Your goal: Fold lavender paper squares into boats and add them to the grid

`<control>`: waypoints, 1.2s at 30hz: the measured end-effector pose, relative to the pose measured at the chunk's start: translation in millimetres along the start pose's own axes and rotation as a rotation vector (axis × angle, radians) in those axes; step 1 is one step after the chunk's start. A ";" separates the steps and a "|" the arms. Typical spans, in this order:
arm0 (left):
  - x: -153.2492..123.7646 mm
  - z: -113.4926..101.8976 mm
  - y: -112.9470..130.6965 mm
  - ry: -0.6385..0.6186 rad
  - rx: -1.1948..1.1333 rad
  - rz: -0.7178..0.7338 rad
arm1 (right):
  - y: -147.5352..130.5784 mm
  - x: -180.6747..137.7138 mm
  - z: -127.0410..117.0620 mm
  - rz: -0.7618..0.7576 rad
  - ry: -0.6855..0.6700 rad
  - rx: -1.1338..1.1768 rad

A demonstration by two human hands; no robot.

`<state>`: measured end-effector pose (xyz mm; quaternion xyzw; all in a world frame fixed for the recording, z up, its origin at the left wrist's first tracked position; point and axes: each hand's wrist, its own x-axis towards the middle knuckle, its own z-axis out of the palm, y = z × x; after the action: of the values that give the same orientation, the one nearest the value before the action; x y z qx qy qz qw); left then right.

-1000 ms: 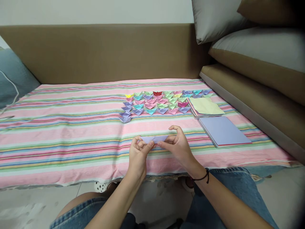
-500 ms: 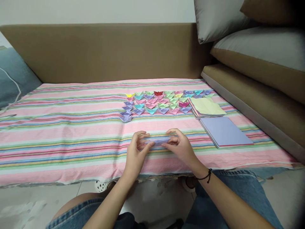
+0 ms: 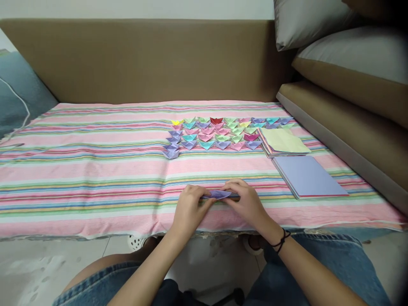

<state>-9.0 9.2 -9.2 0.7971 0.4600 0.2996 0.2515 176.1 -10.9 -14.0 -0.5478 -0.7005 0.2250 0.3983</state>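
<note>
A small folded purple paper boat (image 3: 219, 194) is held just above the striped cloth, near its front edge. My left hand (image 3: 191, 207) pinches its left end between thumb and fingers. At the other end, the thumb and fingers of my right hand (image 3: 247, 204) are closed on the paper, and a dark cord bracelet circles that wrist. Farther back, several rows of folded paper boats (image 3: 206, 137) in purple, pink, green, blue, yellow and red stand on the cloth.
To the right lie a stack of purple paper sheets (image 3: 307, 176) and, behind it, a pile topped with pale yellow paper (image 3: 283, 141). Brown and grey cushions (image 3: 344, 110) line the right side. A brown backrest (image 3: 143, 61) rises behind the striped cloth (image 3: 79, 170). A white cable (image 3: 19, 100) runs at far left.
My fingers have closed in on both ends of the purple paper, which now shows an open boat shape instead of a flat strip. The camera view has shifted slightly.
</note>
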 end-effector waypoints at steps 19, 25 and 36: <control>3.4 3.9 8.0 -0.052 0.083 0.010 | -13.6 13.5 4.6 -0.229 -0.113 -0.180; 5.9 10.1 4.1 -0.041 0.122 -0.025 | -13.0 14.2 7.3 -0.228 -0.107 -0.199; 10.1 10.0 1.2 -0.100 0.103 -0.065 | -12.7 18.7 -19.7 0.013 -0.250 0.114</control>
<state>2.7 16.4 -12.9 0.8077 0.4872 0.2270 0.2424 182.9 0.6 12.9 -0.4968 -0.7270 0.3335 0.3369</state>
